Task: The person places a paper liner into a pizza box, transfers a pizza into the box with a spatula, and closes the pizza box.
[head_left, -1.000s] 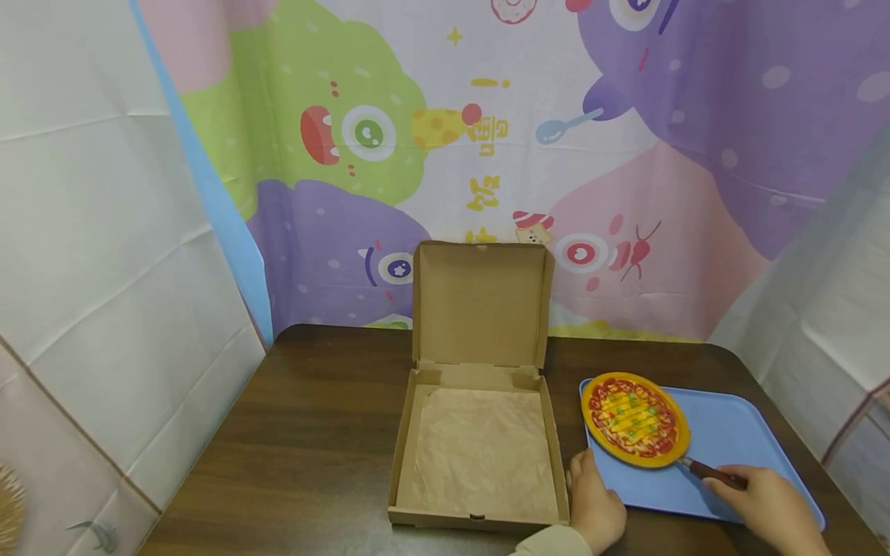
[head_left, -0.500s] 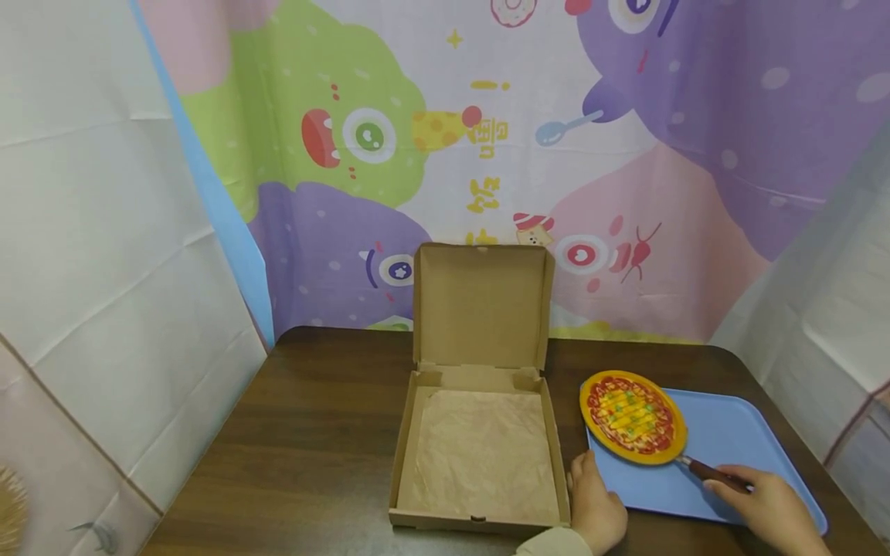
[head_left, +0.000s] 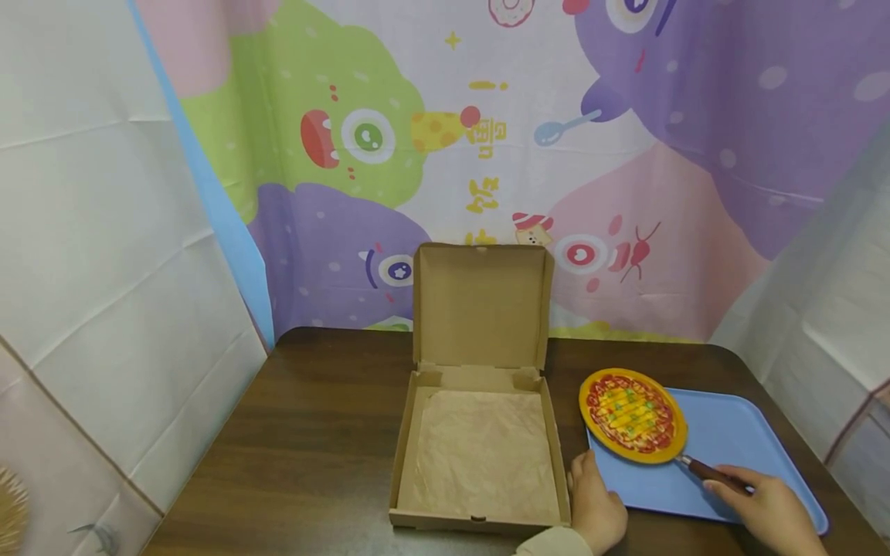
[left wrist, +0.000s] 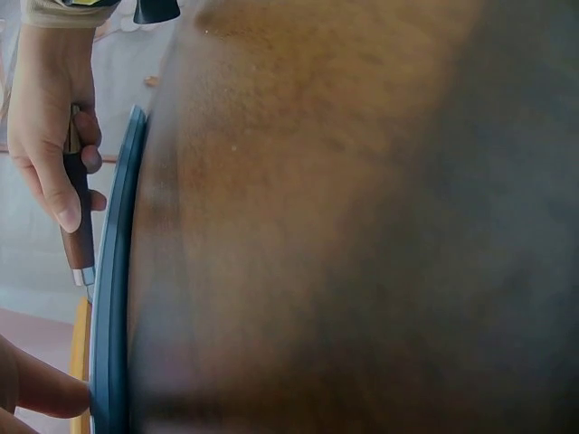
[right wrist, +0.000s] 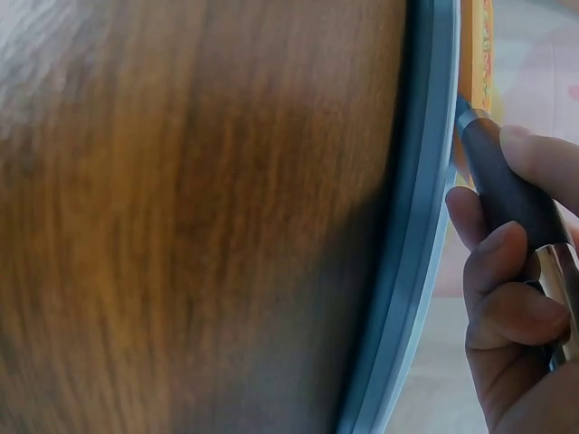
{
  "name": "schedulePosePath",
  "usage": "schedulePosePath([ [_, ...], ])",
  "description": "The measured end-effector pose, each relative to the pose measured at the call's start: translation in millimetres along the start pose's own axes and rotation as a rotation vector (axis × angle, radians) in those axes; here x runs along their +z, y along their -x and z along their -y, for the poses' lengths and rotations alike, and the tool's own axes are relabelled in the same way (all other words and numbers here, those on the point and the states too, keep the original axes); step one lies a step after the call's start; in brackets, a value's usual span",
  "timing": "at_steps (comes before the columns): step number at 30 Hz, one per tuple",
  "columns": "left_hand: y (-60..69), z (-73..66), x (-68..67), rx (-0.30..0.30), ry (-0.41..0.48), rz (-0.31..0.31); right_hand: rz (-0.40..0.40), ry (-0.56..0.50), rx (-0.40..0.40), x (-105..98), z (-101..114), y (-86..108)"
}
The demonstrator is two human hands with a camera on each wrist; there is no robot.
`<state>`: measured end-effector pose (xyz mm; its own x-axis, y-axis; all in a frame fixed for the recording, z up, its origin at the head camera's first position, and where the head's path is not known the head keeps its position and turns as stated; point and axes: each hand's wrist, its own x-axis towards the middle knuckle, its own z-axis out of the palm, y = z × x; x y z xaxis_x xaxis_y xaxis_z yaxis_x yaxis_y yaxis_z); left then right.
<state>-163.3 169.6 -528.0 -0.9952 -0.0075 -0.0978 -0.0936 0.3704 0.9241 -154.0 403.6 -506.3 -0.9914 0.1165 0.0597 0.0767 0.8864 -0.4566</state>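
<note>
Fingers (right wrist: 507, 312) of the right hand (head_left: 773, 503) grip the brown handle (head_left: 702, 470), lower right; left hand (head_left: 596, 506) beside the blue tray (head_left: 723, 425), its grip unclear.

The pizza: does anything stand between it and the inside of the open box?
Yes: the right wall of the box, and partly the left hand, just outside that wall toward its near corner. Nothing else visible does.

Here's the pizza (head_left: 631, 413) — face-up, orange-rimmed — over the blue tray's (head_left: 730, 432) left end, the right hand (head_left: 775, 506) gripping the brown-handled server (head_left: 699, 469), the left hand (head_left: 599, 506) between tray and open cardboard box (head_left: 483, 309).
</note>
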Motion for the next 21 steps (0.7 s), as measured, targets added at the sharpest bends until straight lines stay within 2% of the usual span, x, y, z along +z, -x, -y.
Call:
schedulePosePath([
  [9,2.1,1.3,-1.6,0.024,-0.007,-0.006,-0.010,-0.025,0.008,-0.7,0.8,5.9],
  [21,2.0,2.9,0.1,0.045,-0.027,-0.028,-0.070,-0.034,-0.012,1.6,-1.3,9.8],
])
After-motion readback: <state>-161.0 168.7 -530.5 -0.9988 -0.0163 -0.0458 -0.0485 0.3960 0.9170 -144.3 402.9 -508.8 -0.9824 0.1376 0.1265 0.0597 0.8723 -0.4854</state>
